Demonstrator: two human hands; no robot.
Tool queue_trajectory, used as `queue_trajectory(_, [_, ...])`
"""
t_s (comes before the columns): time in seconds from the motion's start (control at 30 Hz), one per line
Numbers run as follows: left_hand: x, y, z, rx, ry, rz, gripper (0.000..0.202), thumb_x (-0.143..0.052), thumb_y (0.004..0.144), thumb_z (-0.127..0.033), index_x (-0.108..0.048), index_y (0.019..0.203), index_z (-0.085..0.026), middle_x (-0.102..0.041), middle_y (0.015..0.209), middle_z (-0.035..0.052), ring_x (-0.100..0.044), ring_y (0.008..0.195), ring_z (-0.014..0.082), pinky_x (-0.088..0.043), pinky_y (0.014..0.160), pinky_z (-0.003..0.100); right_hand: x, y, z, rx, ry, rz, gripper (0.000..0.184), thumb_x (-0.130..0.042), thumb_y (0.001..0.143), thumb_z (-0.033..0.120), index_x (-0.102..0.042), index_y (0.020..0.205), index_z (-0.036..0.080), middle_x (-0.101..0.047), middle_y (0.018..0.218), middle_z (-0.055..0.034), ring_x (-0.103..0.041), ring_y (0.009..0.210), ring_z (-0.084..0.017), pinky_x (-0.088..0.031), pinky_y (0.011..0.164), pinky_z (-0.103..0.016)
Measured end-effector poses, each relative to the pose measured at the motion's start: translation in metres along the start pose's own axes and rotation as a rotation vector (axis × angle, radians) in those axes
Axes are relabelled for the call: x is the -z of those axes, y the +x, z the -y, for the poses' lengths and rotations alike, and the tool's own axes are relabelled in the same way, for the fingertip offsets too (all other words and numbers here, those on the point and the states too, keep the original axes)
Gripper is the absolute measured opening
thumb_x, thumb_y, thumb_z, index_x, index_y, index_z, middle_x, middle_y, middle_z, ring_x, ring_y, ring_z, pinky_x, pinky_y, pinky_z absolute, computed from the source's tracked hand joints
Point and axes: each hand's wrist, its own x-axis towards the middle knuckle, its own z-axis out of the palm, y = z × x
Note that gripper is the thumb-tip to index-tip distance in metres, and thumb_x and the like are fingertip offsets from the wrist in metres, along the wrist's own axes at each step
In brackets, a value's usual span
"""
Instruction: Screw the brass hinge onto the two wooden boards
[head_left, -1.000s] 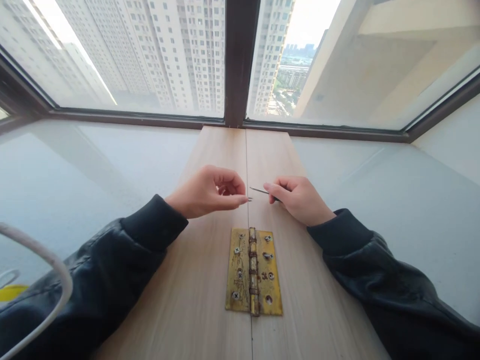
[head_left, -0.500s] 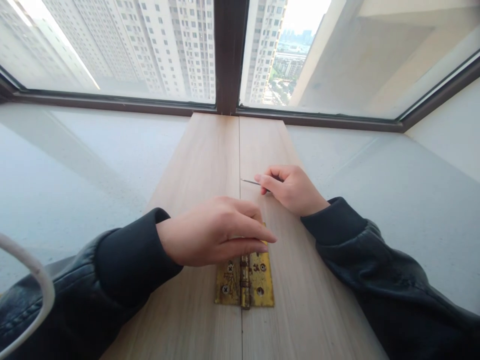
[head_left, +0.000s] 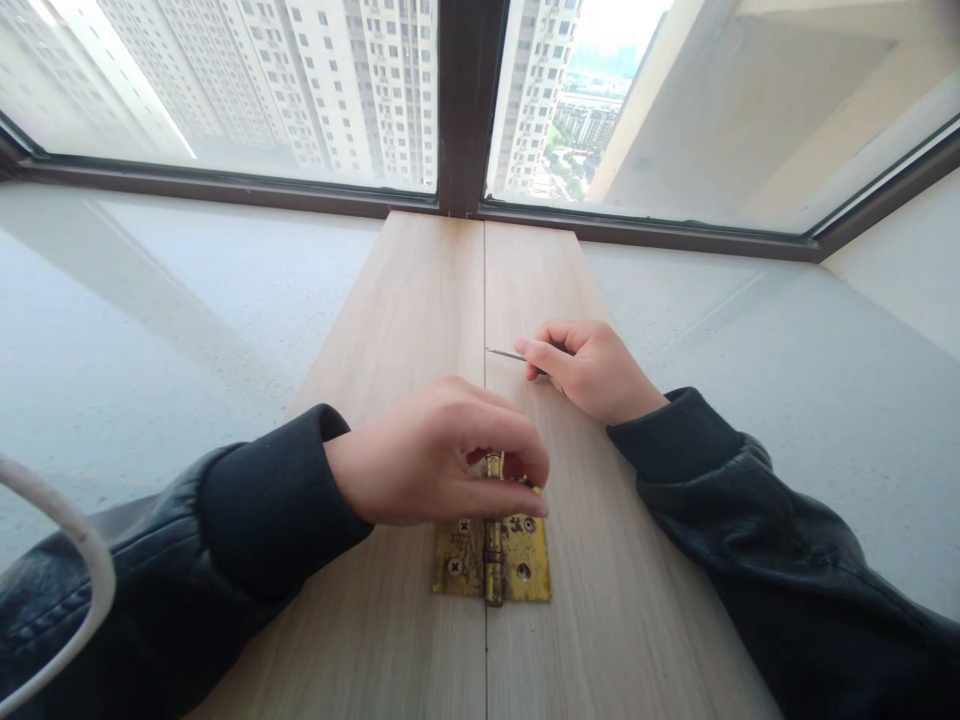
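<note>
Head view: brass hinge [head_left: 495,560] lies flat on the wooden worktop [head_left: 405,330], laid open across the seam between the two boards, pin barrel running along that seam. Left hand [head_left: 439,465] sits over the far half of the hinge, grip closed, thumb and fingertips pinched at the top of the barrel; what is between them, if anything, is hidden. Right hand [head_left: 589,365] rests on the worktop beyond the hinge, well apart from it, grip closed on a thin metal tool [head_left: 506,354] whose tip points left toward the seam and touches nothing. Progress, as a judgement: fastening partly done; several screws sit in the visible near holes, one hole in the right leaf looks open, tool not yet on the hinge. Hinge looks old: yellow finish scuffed, rust-brown on the barrel. Dark sleeves on both arms; window frame [head_left: 461,100] at the far end.
</note>
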Motion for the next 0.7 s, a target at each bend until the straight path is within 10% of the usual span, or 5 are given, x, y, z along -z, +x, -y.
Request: queue_trajectory(0.7, [-0.0077, 0.0, 0.0055, -0.019, 0.148, 0.092, 0.013, -0.069, 0.083, -0.026, -0.069, 0.074, -0.017, -0.065, 0.07, -0.0003, -0.055, 0.063, 0.0093, -0.044, 0.059, 0.023, -0.0025, 0.0018, 0.0016, 0.007, 0.043, -0.018, 0.04, -0.062, 0.091, 0.043, -0.057, 0.064, 0.014, -0.051, 0.056, 0.0046, -0.044, 0.051, -0.008, -0.038, 0.054, -0.023])
